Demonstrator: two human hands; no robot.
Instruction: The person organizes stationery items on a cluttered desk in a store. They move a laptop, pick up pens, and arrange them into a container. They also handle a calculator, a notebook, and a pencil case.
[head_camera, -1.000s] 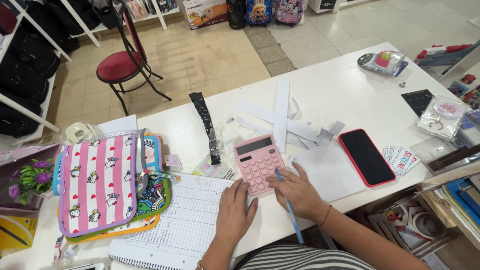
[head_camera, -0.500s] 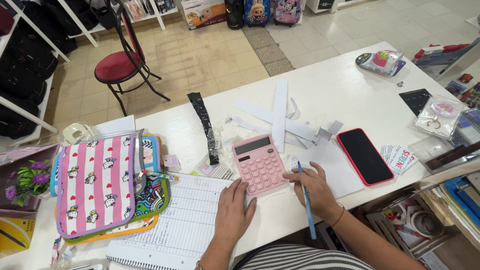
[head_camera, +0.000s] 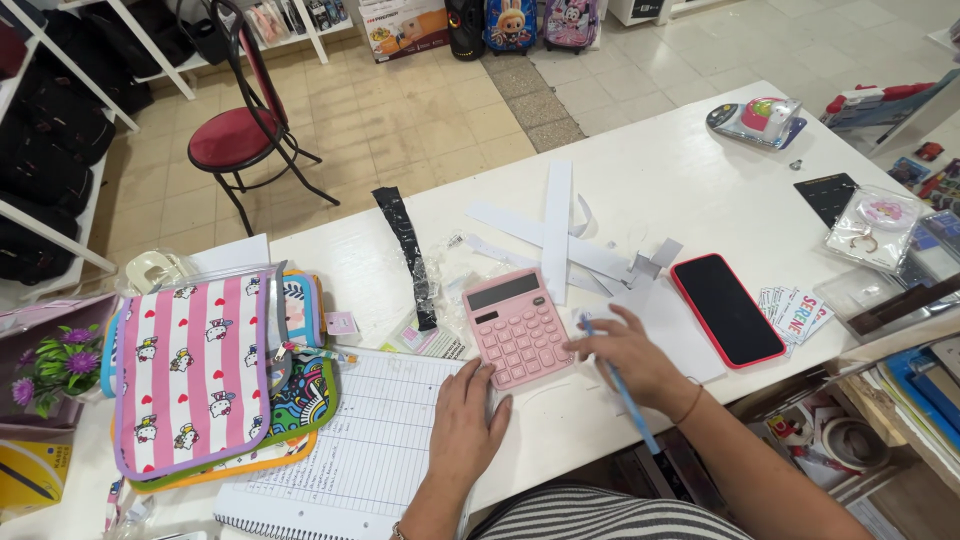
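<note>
- Since half a second ago, the right hand (head_camera: 628, 352) has slid left across the pink calculator (head_camera: 517, 325); its fingertips now rest at the keypad's right edge.
- That hand grips a blue pen (head_camera: 622, 392) between thumb and forefinger, barrel pointing down toward the lower frame, likely kept ready for writing; the other fingers spread loosely over the keys.
- The left hand (head_camera: 466, 420) lies flat, fingers together and holding nothing, pinning the lined notebook (head_camera: 360, 450) at the calculator's lower-left corner.
- The calculator sits centre frame on the white table (head_camera: 660, 170), just left of a red-cased phone (head_camera: 726, 308).
</note>
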